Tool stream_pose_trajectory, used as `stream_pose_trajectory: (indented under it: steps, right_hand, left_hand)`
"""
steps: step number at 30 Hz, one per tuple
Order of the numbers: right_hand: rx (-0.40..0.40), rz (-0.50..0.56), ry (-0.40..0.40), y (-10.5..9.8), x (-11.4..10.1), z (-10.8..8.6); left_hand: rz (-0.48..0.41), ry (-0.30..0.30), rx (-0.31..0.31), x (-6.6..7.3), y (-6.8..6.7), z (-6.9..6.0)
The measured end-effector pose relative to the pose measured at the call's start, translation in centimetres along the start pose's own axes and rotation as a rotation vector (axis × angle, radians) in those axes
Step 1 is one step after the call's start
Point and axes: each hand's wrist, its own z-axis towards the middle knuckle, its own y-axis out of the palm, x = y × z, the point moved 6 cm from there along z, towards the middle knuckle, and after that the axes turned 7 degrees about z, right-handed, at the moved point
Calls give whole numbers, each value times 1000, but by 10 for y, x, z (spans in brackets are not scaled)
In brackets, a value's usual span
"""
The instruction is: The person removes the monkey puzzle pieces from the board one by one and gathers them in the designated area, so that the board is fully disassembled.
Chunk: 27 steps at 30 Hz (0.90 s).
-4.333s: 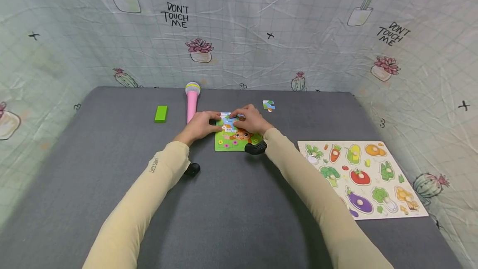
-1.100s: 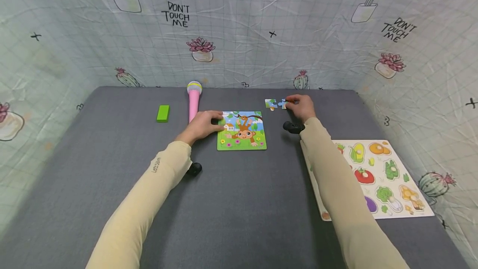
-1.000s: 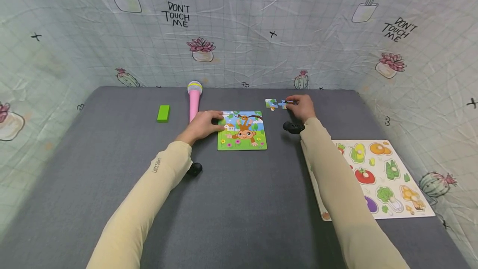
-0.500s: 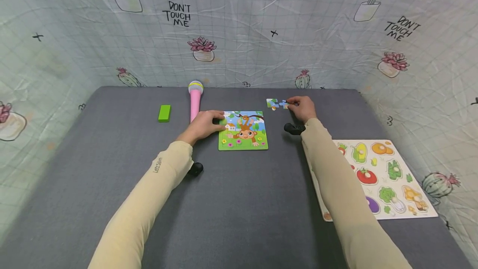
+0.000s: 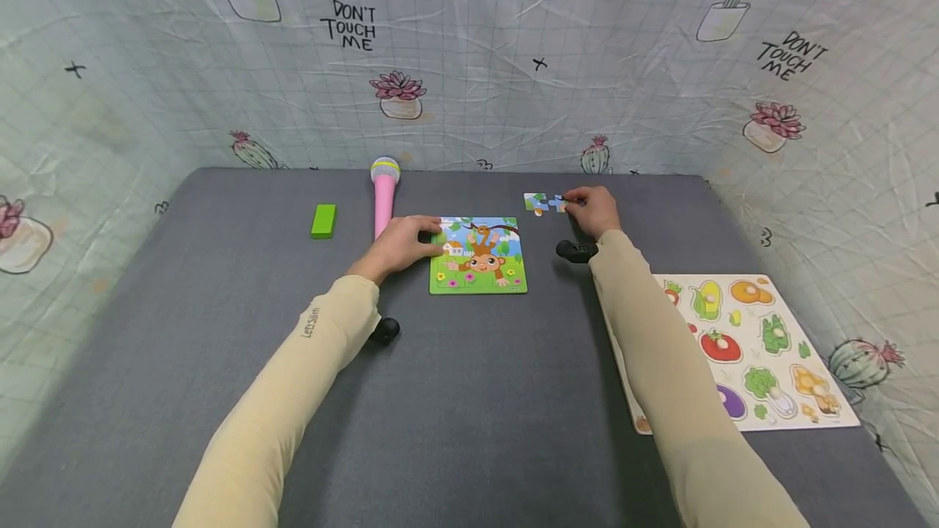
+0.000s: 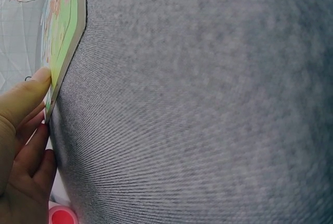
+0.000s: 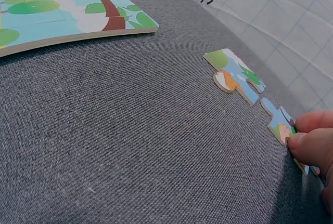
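A square monkey jigsaw puzzle (image 5: pixel 484 255) in a green-edged tray lies flat at the middle of the table. My left hand (image 5: pixel 399 247) holds its left edge; in the left wrist view the thumb (image 6: pixel 39 78) rests on the rim, with the other fingers beside and below it. To the right of the puzzle, my right hand (image 5: pixel 596 212) pinches a blue jigsaw piece (image 7: pixel 278 120) between thumb and index finger, partly hiding it. A second loose jigsaw piece (image 7: pixel 234 76) lies flat just left of it, a narrow gap between the two.
Left of the puzzle lie a pink toy microphone (image 5: pixel 384 198) and a green block (image 5: pixel 324 221). A vegetable peg board (image 5: pixel 763 422) sits at the right, partly under my right forearm. A printed cloth (image 5: pixel 469 47) rises behind the grey table (image 5: pixel 469 398).
Since the oldest frame, my right hand has moved from the puzzle to the right, where it now holds a piece beside the loose one. Over the last second, both hands have stayed nearly still.
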Motion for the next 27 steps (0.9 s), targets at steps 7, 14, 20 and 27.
stream_pose_trajectory:
  steps: [7, 14, 20, 27]
  right_hand:
    - [8, -7, -46, 1, -14, -2]
    - [-201, 91, -135, 26, -55, -29]
    - [-372, 98, -252, 56, -81, -58]
    - [-365, 98, -270, 71, -78, -60]
  left_hand:
    - [-6, 9, 6, -1, 0, 1]
    - [-19, 14, 6, -1, 0, 0]
    - [-10, 6, 1, -1, -1, 0]
    - [-8, 22, 4, 0, -2, 0]
